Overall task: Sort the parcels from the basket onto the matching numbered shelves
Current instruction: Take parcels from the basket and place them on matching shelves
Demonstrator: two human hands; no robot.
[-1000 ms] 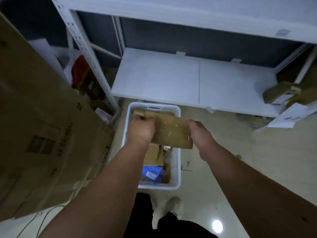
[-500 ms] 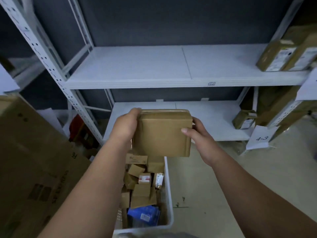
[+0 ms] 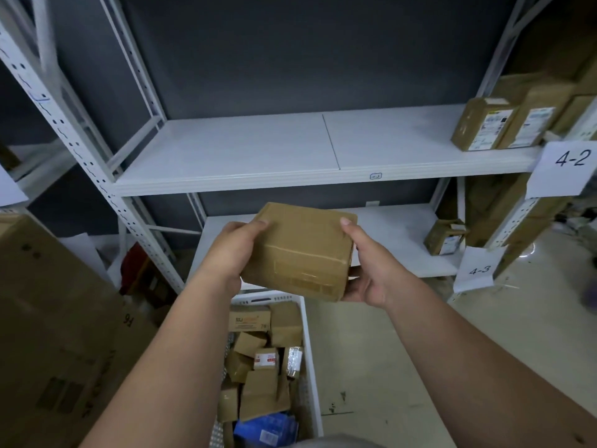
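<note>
A brown taped cardboard parcel (image 3: 300, 250) is held in the air between both hands, above the far end of the basket. My left hand (image 3: 231, 250) grips its left side; my right hand (image 3: 368, 270) grips its right side and underside. Its top face shows no label. The white plastic basket (image 3: 311, 357) stands on the floor below, with several small brown parcels and a blue one (image 3: 266, 426) inside. Ahead is a white shelf rack: the upper shelf (image 3: 290, 156) carries a paper sign reading 4-2 (image 3: 565, 168), the lower shelf (image 3: 397, 231) a sign reading 4-3 (image 3: 478, 270).
Two labelled brown parcels (image 3: 504, 124) stand at the right end of the 4-2 shelf, and one small parcel (image 3: 445, 237) sits on the 4-3 shelf. A big cardboard box (image 3: 55, 334) fills the left foreground. The rack's perforated post (image 3: 93, 176) slants at left. Floor lies right of the basket.
Both hands lifted the parcel out of the basket and up in front of the shelves. The parcel has tilted so its taped front side shows. The view has risen from the floor to the rack.
</note>
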